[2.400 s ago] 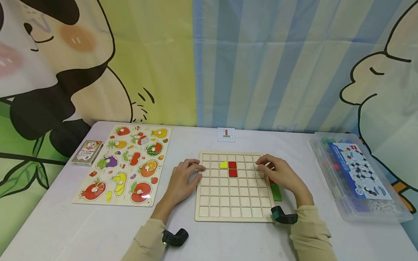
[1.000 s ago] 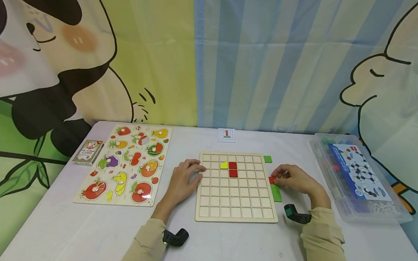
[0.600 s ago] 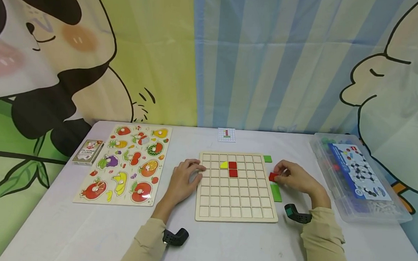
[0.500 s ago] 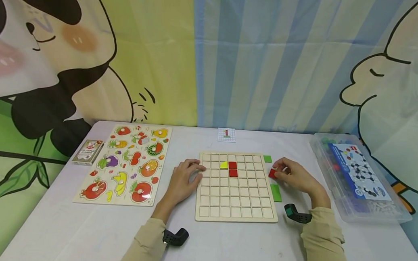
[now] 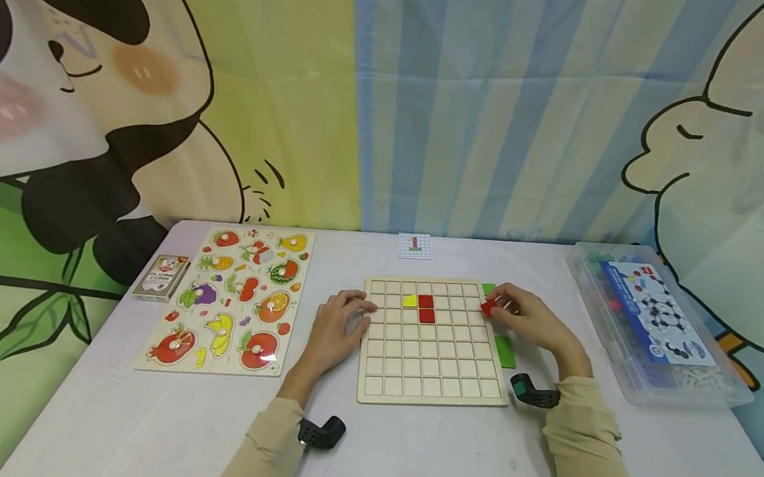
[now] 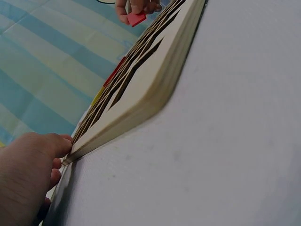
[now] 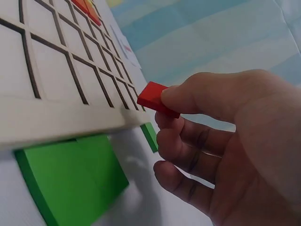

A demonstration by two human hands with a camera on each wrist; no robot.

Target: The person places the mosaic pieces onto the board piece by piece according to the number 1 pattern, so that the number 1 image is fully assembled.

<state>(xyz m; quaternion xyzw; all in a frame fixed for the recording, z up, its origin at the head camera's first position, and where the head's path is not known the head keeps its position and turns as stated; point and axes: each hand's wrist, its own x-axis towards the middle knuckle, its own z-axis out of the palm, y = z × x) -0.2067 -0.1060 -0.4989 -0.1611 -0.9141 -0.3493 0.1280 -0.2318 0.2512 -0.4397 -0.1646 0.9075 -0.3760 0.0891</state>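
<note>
Right hand [image 5: 529, 319] pinches 1 square red tile [image 7: 153, 98], tilted, free edge toward grid board [image 5: 433, 351]; 2 red tiles [image 5: 426, 315], 1 yellow tile [image 5: 409, 300] aboard. Left hand [image 5: 336, 329], loose-fingered, touches board.

Just behind the far edge of the white tabletop [image 5: 420, 448], a printed fabric backdrop [image 5: 471, 112] is hung, by which the wall is hidden; its middle is filled with a yellow-green panel [image 5: 300, 70] and pale blue and cream stripes [image 5: 508, 151]. Beyond the far left corner a large cartoon panda [image 5: 168, 61] is printed above green leaves [image 5: 36, 332], and beyond the far right corner a pale, black-outlined figure [image 5: 736, 211]. The tabletop is evenly lit, with soft shadows.
</note>
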